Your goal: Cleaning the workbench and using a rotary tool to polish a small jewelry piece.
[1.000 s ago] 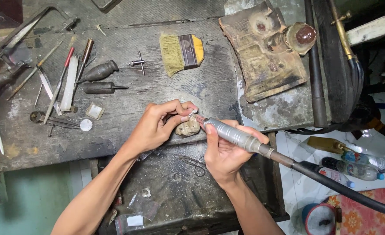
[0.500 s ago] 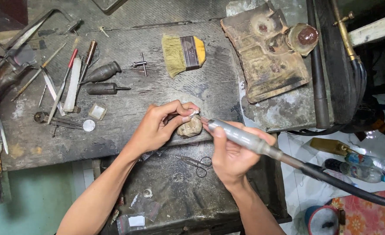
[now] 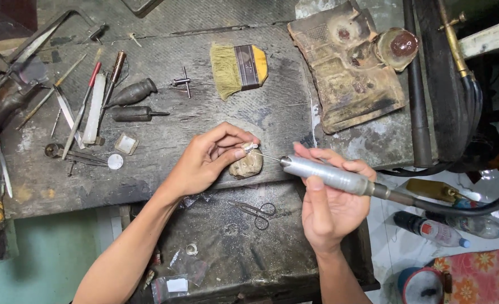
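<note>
Silver-grey metal forms the cylindrical rotary handpiece point(image 3: 331, 175), smooth and slightly worn, trailing a thick black flexible hose point(image 3: 463, 207) off to the right. Head view: the right hand point(image 3: 331, 205) is wrapped around the handpiece barrel, thumb on top, with the thin bit aimed left. The left hand point(image 3: 213, 157) pinches a small pale metal piece point(image 3: 250, 146) between thumb and fingertips, braced on a rounded tan wooden peg point(image 3: 247, 164) at the edge of the dark, scuffed counter point(image 3: 165, 169). The bit tip sits just beside the piece; contact cannot be confirmed. The step in hand appears to be fine grinding. A flat bristle brush point(image 3: 239, 68) lies well apart; small scissors point(image 3: 256, 211) rest on the gritty lower tray point(image 3: 227, 253).
</note>
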